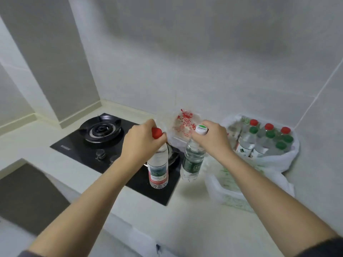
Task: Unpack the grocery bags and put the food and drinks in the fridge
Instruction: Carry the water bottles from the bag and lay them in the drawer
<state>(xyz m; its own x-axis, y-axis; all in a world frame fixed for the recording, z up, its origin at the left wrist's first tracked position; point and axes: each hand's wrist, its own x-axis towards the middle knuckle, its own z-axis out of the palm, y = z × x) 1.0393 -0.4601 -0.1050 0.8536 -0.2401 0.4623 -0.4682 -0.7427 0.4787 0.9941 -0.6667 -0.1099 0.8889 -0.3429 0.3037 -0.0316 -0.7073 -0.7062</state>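
Observation:
My left hand (143, 139) grips the neck of a clear water bottle with a red cap (158, 167), which hangs above the black gas hob (89, 145). My right hand (213, 139) holds a second water bottle with a white cap and dark green label (192, 162) by its neck, also lifted off the counter. At the right stands an open white plastic bag (278, 162) with several more bottles (263, 141) upright inside, red-capped and green-capped. A thin clear bag with red print (183, 125) stands behind my hands.
A white bag with green print (228, 188) lies on the pale counter (185, 216) under my right forearm. The hob has a round burner (101, 129) at the back left and knobs (101, 154) in front. White tiled walls close in behind and to the right.

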